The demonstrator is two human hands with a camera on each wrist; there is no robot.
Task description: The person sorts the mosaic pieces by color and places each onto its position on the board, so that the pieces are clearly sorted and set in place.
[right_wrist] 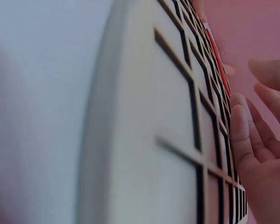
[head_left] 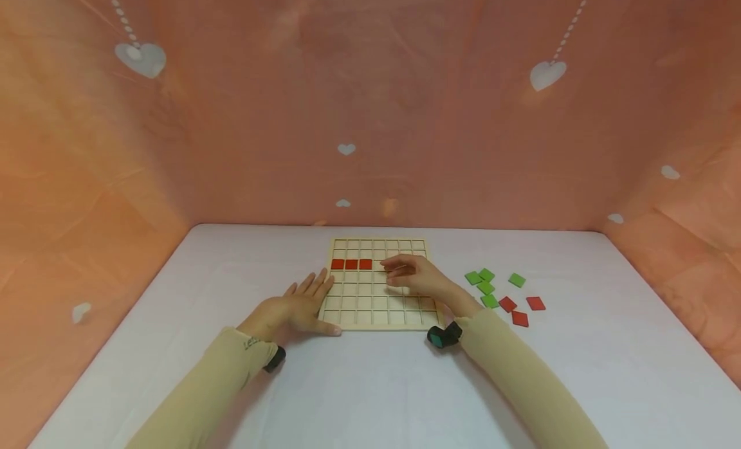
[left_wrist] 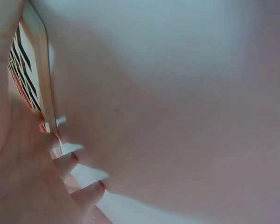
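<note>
A pale wooden grid board (head_left: pixel 361 317) lies on the white table. Three red square tiles (head_left: pixel 351 264) sit side by side in one of its upper rows, starting from the left edge. My left hand (head_left: pixel 303 307) rests with spread, straight fingers along the board's left edge, its thumb by the near left corner. Over the board's right half is my right hand (head_left: pixel 413 273), fingertips just right of the red tiles. Its thumb and fingers (right_wrist: pixel 240 123) stand apart in the right wrist view, and no tile shows between them.
Right of the board lie several loose green tiles (head_left: pixel 517 280) and three loose red tiles (head_left: pixel 536 303). A dark wrist device (head_left: pixel 444 336) sits at the right cuff. Pinkish-orange cloth (head_left: pixel 278 146) with white hearts hangs behind the table (head_left: pixel 370 391) and at its sides.
</note>
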